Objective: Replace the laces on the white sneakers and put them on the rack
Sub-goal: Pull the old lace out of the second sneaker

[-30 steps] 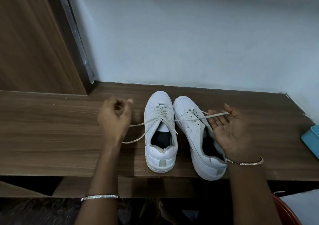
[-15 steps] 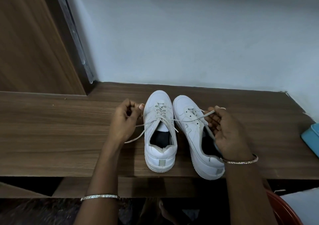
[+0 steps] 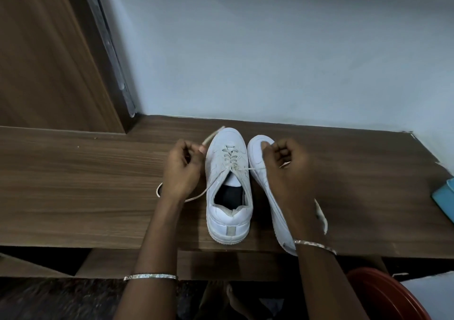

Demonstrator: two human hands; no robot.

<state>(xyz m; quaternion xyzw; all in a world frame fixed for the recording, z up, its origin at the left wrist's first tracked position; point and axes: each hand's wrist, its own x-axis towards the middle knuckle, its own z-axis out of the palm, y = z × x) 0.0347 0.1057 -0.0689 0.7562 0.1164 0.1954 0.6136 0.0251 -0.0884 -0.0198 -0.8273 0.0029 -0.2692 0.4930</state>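
Item one, white sneakers, a pair: we found the left sneaker and the right sneaker side by side on the wooden shelf, toes toward the wall, heels near the front edge.

Item two, lace: it was crossed through the left sneaker's eyelets; one end ran out to each side.

Item three, left hand: it was just beside the left sneaker; its fingers were curled, pinching the lace's left end, with the tip poking up by the toe; slack lay looped on the shelf under the wrist.

Item four, right hand: it was over the right sneaker and hid most of it; its fingers were curled round the lace's other end, which ran taut from the top eyelets; we could not tell whether the right sneaker was laced.

Sundries: a bracelet on each wrist; a brown wood panel at the left; a blue thing at the shelf's right end; a red tub below.
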